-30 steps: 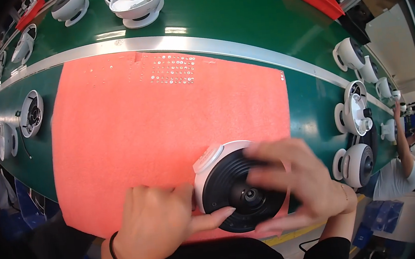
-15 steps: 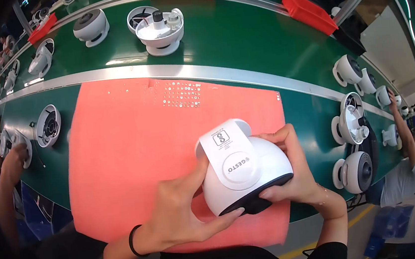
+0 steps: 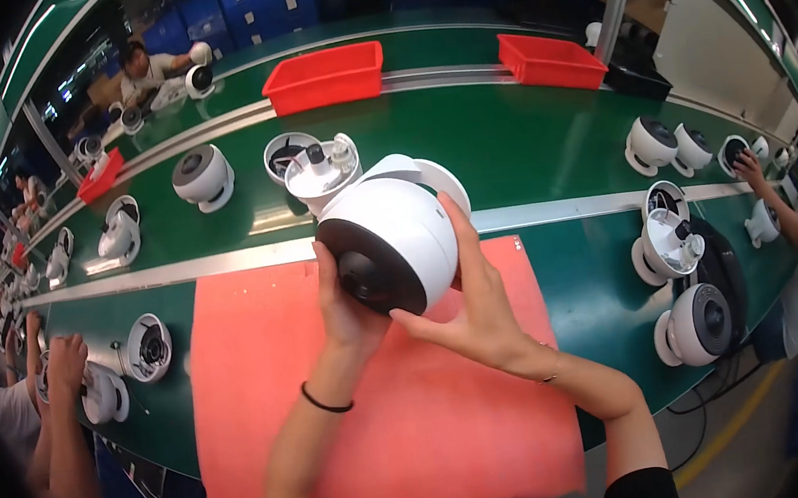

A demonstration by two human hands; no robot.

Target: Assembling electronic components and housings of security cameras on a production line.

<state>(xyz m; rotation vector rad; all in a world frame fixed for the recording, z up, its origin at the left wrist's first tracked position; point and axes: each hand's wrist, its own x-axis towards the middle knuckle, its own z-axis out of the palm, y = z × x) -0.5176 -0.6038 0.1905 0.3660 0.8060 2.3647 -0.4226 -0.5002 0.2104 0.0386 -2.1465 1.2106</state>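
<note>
- My left hand (image 3: 347,307) cups the near-left side of the white dome unit (image 3: 393,240), fingers curled up against its dark face, thumb hidden behind the shell.
- My right hand (image 3: 477,309) grips the unit from the right, fingers spread up along the white shell and thumb pressed at its lower rim. Both hands are closed on it.
- I see a black band (image 3: 325,402) on my left wrist.
- The dome unit is lifted clear of the table, tilted so its dark round face points near-left. It hangs above the far edge of the red mat (image 3: 377,424).
- The mat lies on the near side of the green bench (image 3: 542,139), just this side of a silver rail (image 3: 227,259) running left to right.
- Just behind the unit, beyond the rail, sits an open white housing (image 3: 319,170) with parts showing, and left of it a closed white dome (image 3: 202,175).
- Further back stand two red bins (image 3: 325,76), one centre and one at right (image 3: 549,60).
- On the right of the bench I see more white units (image 3: 672,242), some open, some closed, one fan-faced (image 3: 699,324) near the edge.
- To the left another half-built unit (image 3: 147,347) lies on the bench, with a co-worker's hand (image 3: 66,358) near it.
- Another person's arm (image 3: 785,212) reaches in at far right.
</note>
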